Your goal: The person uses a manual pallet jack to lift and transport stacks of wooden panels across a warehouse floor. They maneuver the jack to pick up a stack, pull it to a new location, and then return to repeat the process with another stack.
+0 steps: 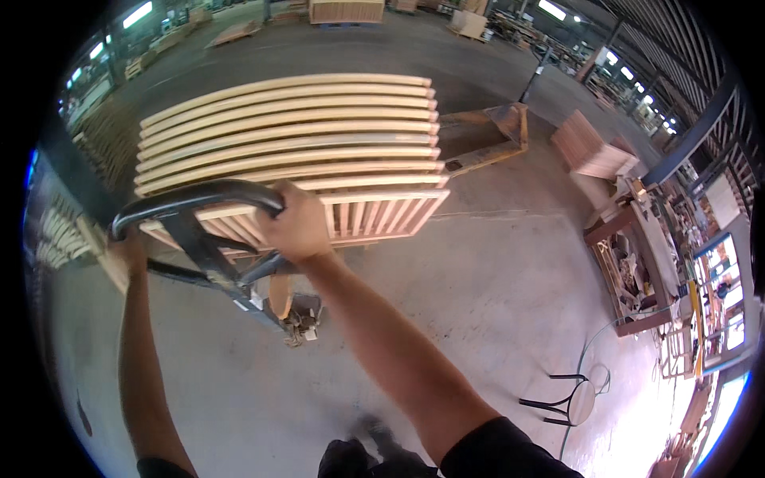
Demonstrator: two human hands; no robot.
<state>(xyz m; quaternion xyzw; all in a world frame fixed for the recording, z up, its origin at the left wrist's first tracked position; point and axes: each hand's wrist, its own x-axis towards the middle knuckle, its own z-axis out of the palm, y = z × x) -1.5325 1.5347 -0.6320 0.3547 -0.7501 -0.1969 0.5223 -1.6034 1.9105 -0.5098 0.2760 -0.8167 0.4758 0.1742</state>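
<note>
Grey concrete floor [494,271] of a large workshop hall fills most of the frame. At centre left, the black looped metal handle of a pallet jack [195,199] runs from the left edge of the loop up and across to the middle of the frame. The right hand [293,225] is clenched over the right end of that loop, fingers wrapped around the bar so that it passes through the fist. The left hand [127,248] holds the left end of the same loop; its fingers curl around the bar, though the grip is partly hidden at the dark rim of the view. Below the loop, the black tiller shaft [231,283] slants down to the jack's base at the centre. Just beyond the handle, in the upper middle, sits a tall stack of pale curved wooden slatted frames [295,135]. Behind the stack to the right lies a second, yellowish pallet jack [486,135]. At lower right stands a round stool with black metal legs [575,401], and cluttered wooden workbenches [637,271] line the right side.
</note>
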